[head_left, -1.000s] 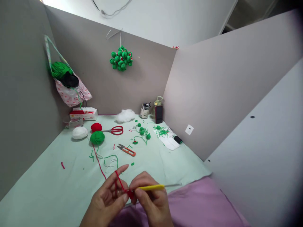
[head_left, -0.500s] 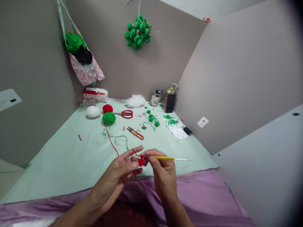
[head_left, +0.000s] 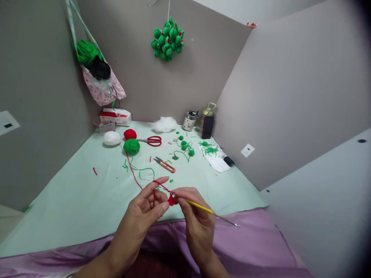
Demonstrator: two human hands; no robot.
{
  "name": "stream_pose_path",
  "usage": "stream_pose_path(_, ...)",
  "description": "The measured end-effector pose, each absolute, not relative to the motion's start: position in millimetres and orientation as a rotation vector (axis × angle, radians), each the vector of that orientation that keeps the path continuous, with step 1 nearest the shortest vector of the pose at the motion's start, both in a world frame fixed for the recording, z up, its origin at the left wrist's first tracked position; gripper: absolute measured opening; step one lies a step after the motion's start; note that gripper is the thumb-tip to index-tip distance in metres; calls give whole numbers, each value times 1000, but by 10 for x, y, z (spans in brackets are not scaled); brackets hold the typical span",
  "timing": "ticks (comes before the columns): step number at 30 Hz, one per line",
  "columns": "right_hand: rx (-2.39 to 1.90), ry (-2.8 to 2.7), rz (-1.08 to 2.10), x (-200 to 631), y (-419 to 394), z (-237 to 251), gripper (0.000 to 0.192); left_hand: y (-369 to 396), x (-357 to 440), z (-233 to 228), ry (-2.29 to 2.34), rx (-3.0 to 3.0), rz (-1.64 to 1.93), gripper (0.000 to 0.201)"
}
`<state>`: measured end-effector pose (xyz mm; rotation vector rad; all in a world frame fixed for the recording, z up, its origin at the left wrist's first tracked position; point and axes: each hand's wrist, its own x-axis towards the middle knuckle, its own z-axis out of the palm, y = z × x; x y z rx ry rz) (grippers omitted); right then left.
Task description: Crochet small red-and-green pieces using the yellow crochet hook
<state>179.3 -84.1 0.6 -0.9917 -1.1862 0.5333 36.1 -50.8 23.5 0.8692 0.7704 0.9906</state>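
My left hand (head_left: 145,210) pinches a small red crochet piece (head_left: 171,199), with red yarn (head_left: 133,173) looped over its raised forefinger. That strand runs back across the table toward the red yarn ball (head_left: 130,134). My right hand (head_left: 194,220) grips a yellow-handled crochet hook (head_left: 199,207), its tip at the red piece and its metal end slanting down to the right. Both hands hover above the near edge of the pale green table (head_left: 72,193).
A green yarn ball (head_left: 131,146), a white ball (head_left: 111,138), red scissors (head_left: 151,141) and orange snips (head_left: 164,164) lie further back. Small green crochet balls (head_left: 185,146) and yarn scraps are scattered mid-table. Grey partitions enclose the table. A cluster of green balls (head_left: 166,38) hangs on the back wall.
The crochet hook's free end has swung from level to slanting down right. My left forefinger has lifted the yarn loop slightly. The view tilted down a second ago and has since held.
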Motion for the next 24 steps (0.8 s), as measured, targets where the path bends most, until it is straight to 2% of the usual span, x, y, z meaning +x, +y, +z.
stream_pose_path(4, -875, -1029, 845, 1829, -777, 1, 10, -500, 326, 264, 780, 832, 923, 58)
stream_pose_path(7, -766, -925, 1075, 1860, -716, 3, 13, -467, 311, 249, 745, 792, 787, 64)
stream_pose_path(16, -748, -916, 1120, 1895, -714, 62, 17, -397, 287, 264, 682, 799, 756, 56)
stream_pose_path(19, -820, -1048, 991, 1921, -777, 96, 18, -368, 258, 249, 680, 814, 784, 51)
stream_pose_path(24, -959, -1593, 417, 1952, -879, 149, 24, -358, 235, 190, 772, 938, 894, 52)
